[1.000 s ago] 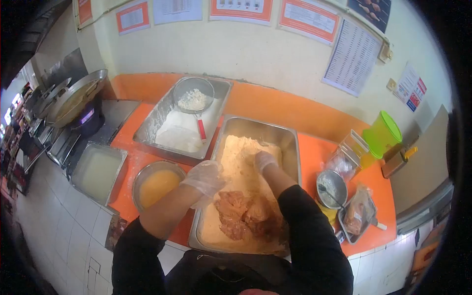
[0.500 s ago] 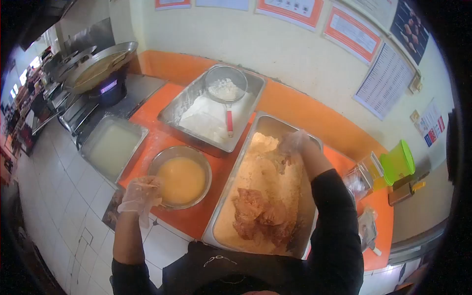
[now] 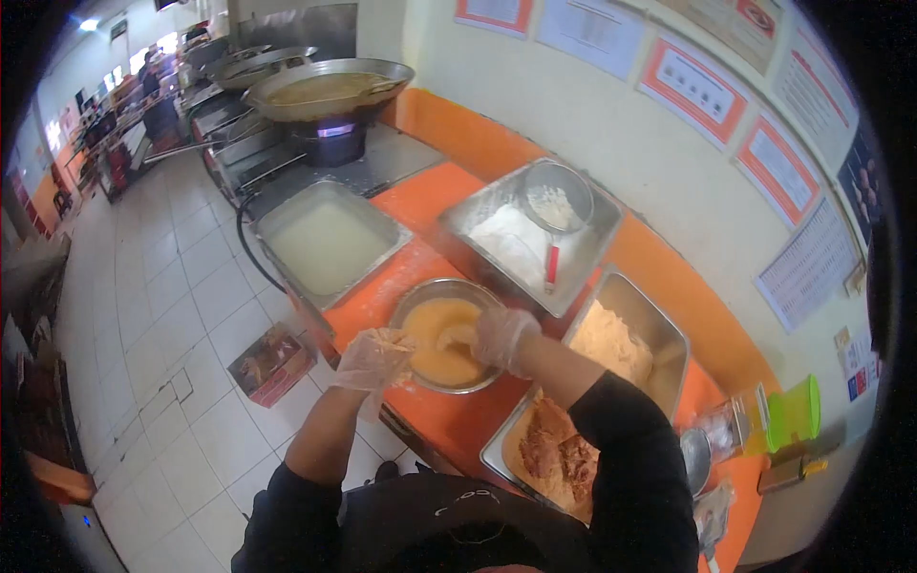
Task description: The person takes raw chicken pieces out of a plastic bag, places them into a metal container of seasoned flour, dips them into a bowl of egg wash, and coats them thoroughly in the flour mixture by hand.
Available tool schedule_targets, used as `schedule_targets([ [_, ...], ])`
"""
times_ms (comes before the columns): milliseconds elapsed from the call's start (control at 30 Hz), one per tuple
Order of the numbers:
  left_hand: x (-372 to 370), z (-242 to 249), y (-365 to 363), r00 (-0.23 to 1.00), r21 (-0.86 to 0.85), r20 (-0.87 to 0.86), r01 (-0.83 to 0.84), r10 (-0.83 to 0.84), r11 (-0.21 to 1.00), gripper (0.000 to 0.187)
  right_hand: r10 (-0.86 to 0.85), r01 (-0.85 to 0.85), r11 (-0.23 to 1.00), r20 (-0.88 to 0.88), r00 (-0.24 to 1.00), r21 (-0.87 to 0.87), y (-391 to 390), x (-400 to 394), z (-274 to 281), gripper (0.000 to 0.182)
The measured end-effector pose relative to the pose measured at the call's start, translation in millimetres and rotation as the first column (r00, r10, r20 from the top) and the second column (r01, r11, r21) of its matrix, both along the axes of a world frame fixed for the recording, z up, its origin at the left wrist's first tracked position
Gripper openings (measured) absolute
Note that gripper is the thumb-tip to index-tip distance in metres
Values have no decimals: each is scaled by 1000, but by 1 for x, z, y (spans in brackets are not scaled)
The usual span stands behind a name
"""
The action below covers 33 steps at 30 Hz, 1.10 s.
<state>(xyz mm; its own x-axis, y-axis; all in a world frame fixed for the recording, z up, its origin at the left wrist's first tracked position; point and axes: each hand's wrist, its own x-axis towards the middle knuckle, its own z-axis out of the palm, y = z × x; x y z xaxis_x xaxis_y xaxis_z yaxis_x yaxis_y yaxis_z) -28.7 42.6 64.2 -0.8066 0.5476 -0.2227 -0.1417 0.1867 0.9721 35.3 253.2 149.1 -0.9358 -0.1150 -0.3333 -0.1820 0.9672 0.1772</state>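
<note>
My left hand [image 3: 375,361], in a clear glove with coated fingertips, is curled at the left rim of a metal bowl [image 3: 399,304] of yellow-orange liquid [image 3: 435,320]. My right hand [image 3: 503,339], also gloved, reaches over the bowl's right side with its fingers closed. At its fingertips a pale piece [image 3: 458,336] sits in the liquid; what exactly the fingers grip is hidden. To the right, a long metal tray [image 3: 674,358] holds light orange crumb-like powder [image 3: 611,342] and reddish coated pieces [image 3: 554,444], partly covered by my right arm.
Behind stands a tray [image 3: 456,229] of white flour with a red-handled sieve [image 3: 552,260]. A tray of cloudy liquid [image 3: 325,239] is left of it. A wok [image 3: 330,91] sits over a burner farther back. A box [image 3: 271,365] lies on the floor; green container [image 3: 794,413] at right.
My right hand has moved left from the powder tray to the bowl. The view has turned left, and a pale piece now shows in the liquid. My left hand remains beside the bowl.
</note>
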Motion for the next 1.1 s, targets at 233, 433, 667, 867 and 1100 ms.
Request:
schedule_targets([
  [233,0,-29,-58,743,-424,-598,26,-301,905,38,253,-266,956,111,961,126,-20,-25,-98,22],
  [433,-6,-56,-80,582,-458,-728,-19,-363,889,42,247,-268,953,146,958,145,-45,-26,-76,21],
  [667,-16,-41,-82,572,-274,-778,61,-258,960,43,308,-325,943,184,934,75,38,-60,-51,18],
  [867,-8,23,-14,962,46,-252,121,-105,992,28,162,-150,974,-56,985,171,47,-26,-15,15],
  [1100,61,89,107,981,398,-76,195,-180,896,27,-404,363,911,-260,877,-194,79,108,68,16],
])
